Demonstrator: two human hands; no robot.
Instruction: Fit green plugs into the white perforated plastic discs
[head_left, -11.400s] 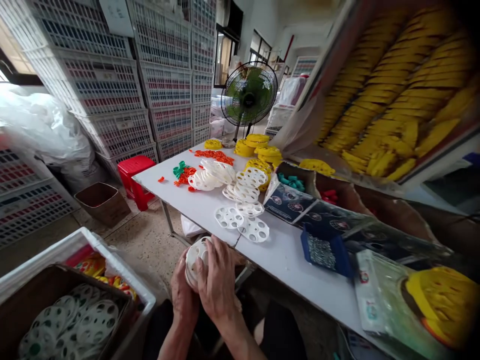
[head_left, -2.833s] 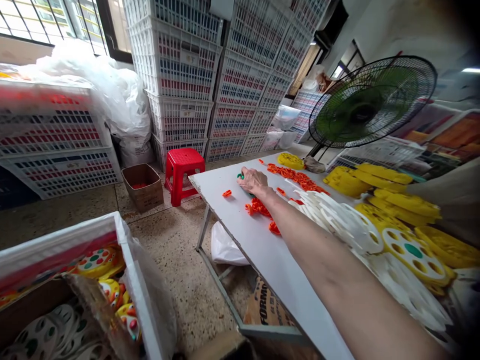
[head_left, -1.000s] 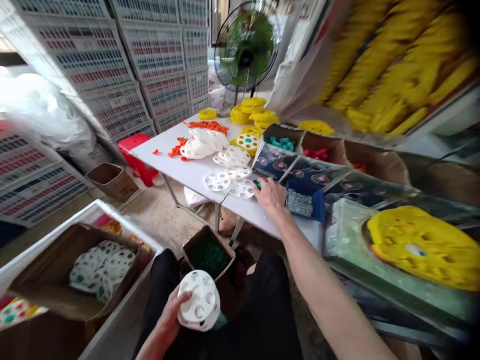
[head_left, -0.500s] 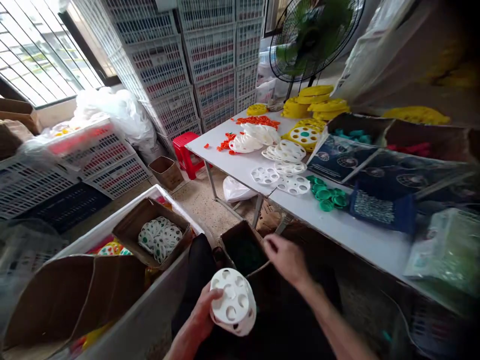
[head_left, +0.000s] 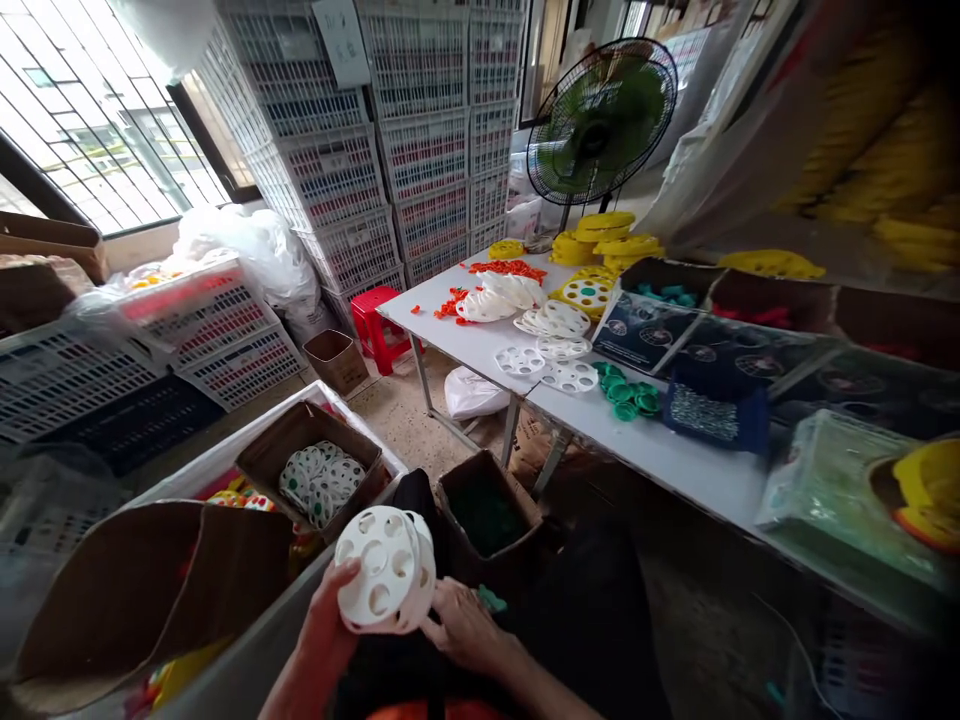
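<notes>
My left hand (head_left: pixel 330 610) is closed around the left edge of a small stack of white plastic discs (head_left: pixel 375 565), its thumb lying on the front face. Each disc is round, with a ring of large holes. At the stack's lower right edge is my right hand (head_left: pixel 469 625), fingers curled against it and tips partly hidden behind the discs. Small green pieces (head_left: pixel 491 598) show just beyond the right knuckles, over my dark-clad lap. An open cardboard box (head_left: pixel 487 510) with dark green contents stands in front of my legs.
Left of me, a white foam box (head_left: pixel 322 395) carries a carton of white discs (head_left: pixel 322 480). The white table (head_left: pixel 450 345) to the right bears more discs, green caps (head_left: pixel 626 395), yellow parts (head_left: pixel 607 235) and a blue tray of small metal pieces (head_left: pixel 705 412). A fan (head_left: pixel 600 125) stands behind.
My right hand has come from beside the cardboard box down and left to the stack. My left hand has raised the discs up and to the left. The view has shifted slightly.
</notes>
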